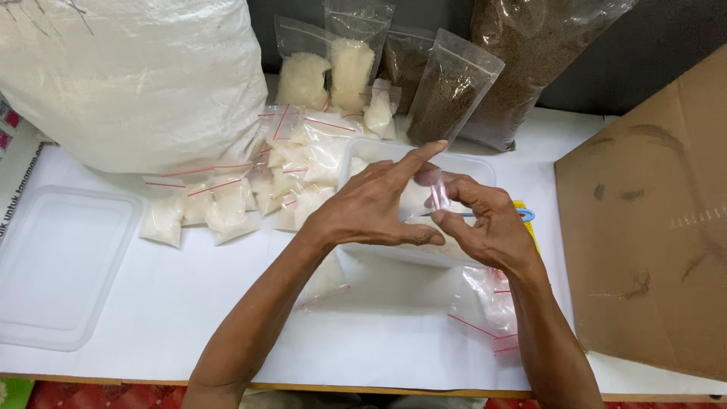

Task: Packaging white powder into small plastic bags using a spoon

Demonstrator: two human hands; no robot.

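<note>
I see my right hand [485,223] pinching a small clear zip bag [438,191] upright between thumb and fingers, above the clear plastic tub [485,168]. My left hand [371,208], fingers spread, touches it from the left.

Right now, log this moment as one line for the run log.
left hand: over clear tub | right hand: pinching small zip bag | filled bags: piled left of tub | lid: far left

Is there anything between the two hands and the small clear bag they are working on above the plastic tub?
Nothing visible is in the way. The right hand pinches the small clear bag in its fingertips, and the left hand touches it from the other side. Both hover over the plastic tub.
</note>
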